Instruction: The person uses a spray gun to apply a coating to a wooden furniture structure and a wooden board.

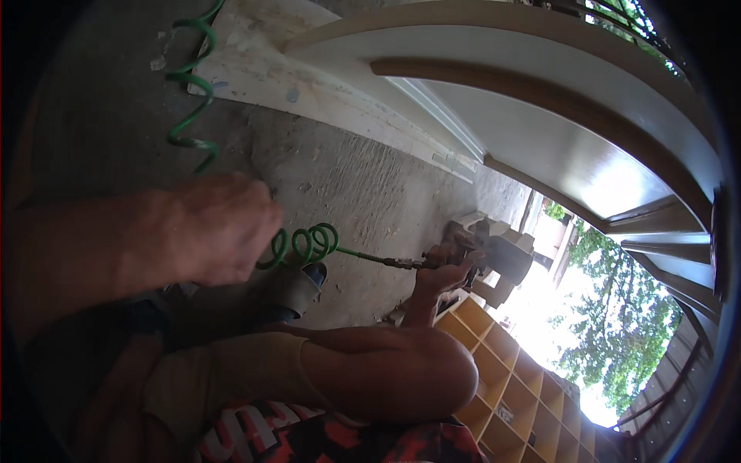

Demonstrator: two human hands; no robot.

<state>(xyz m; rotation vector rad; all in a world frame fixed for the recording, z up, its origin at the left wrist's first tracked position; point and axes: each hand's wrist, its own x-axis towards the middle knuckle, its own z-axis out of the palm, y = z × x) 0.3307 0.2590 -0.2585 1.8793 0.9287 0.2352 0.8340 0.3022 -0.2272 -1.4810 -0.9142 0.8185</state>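
Note:
My left hand (228, 228), blurred by motion, is closed around the green coiled air hose (312, 243) at the left. Coils of the hose show on both sides of the fist. From there the hose runs right to a metal fitting on a spray gun (475, 251). My right hand (451, 266) is wrapped around the gun's handle, beyond my bent knee (455, 370). The gun is dark and partly hidden by my fingers; its nozzle cannot be made out. A large pale panelled piece with curved brown edges (540, 139) rises at the upper right.
A stained white board (324, 112) lies on the rough concrete floor (363, 193). At the lower right stands a yellowish wooden shelf unit (517, 393) with square compartments. A sandalled foot (301, 289) is below the hose. Trees (617, 324) and bright daylight show at the right.

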